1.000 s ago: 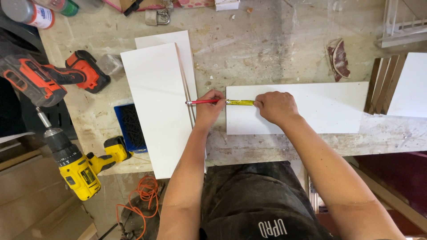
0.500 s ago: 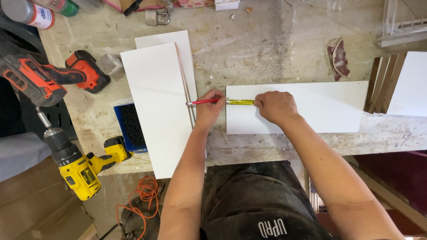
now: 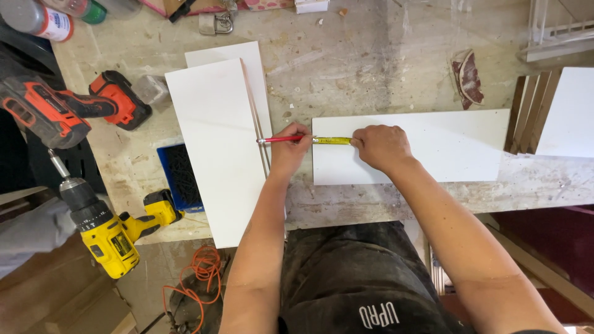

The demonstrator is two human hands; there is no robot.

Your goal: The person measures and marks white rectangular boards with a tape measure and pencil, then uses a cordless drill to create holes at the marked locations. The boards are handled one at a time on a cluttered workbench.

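Note:
My left hand grips a red pencil at the left end of a white panel lying across the workbench. A yellow measuring tape blade runs along the panel from the pencil tip to my right hand, which is closed over the tape's case and rests on the panel. To the left lie two more white panels, stacked, the upper one hanging over the bench's front edge.
An orange drill and a yellow drill lie at the left, beside a blue box of screws. Sandpaper, wooden slats and another white board sit right. An orange cable lies on the floor. Cans stand far left.

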